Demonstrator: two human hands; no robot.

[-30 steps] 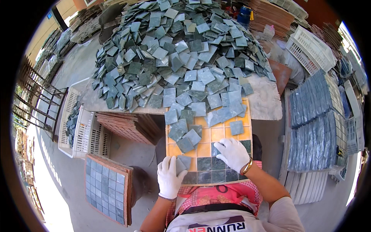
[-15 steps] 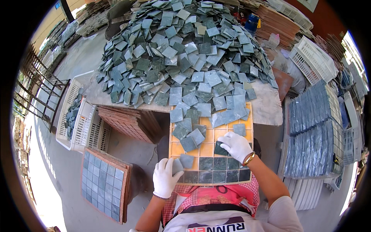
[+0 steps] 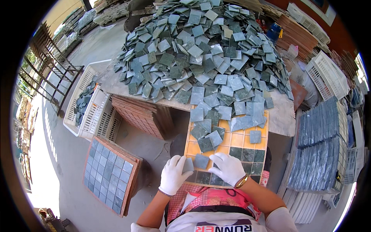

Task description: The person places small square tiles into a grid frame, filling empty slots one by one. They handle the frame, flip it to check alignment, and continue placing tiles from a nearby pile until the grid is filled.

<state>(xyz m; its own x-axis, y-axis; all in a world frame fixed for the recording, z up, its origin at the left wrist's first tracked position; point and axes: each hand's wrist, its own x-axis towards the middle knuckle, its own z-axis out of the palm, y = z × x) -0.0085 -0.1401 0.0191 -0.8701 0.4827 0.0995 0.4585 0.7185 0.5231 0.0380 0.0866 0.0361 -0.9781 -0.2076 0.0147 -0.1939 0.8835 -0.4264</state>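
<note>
My left hand [image 3: 174, 174], in a white glove, pinches a grey square tile [image 3: 188, 165] at the left edge of an orange gridded board [image 3: 192, 147] on my lap. Beside it on the board lies another grey tile [image 3: 201, 161]. Just right of that tile is my gloved right hand [image 3: 228, 168], thumb and fingers apart, nothing visible between them. Dark green tiles [image 3: 247, 154] fill cells in the nearer rows; my right hand hides some of these. Several loose tiles [image 3: 210, 140] overlap on the board's far left, and one single tile [image 3: 255, 136] lies farther right.
A large heap of green-grey tiles [image 3: 201, 50] covers the table [image 3: 282, 116] ahead. At left stand white crates [image 3: 92, 116], stacked reddish boards [image 3: 139, 116] and a tile-filled board [image 3: 106, 170]. Stacked tile sheets [image 3: 317, 143] and a white crate [image 3: 326, 75] are on the right.
My right hand has come left and nearer from the board's right side, leaving a dark tile in the grid. My left hand still holds its grey tile. The whole view has shifted.
</note>
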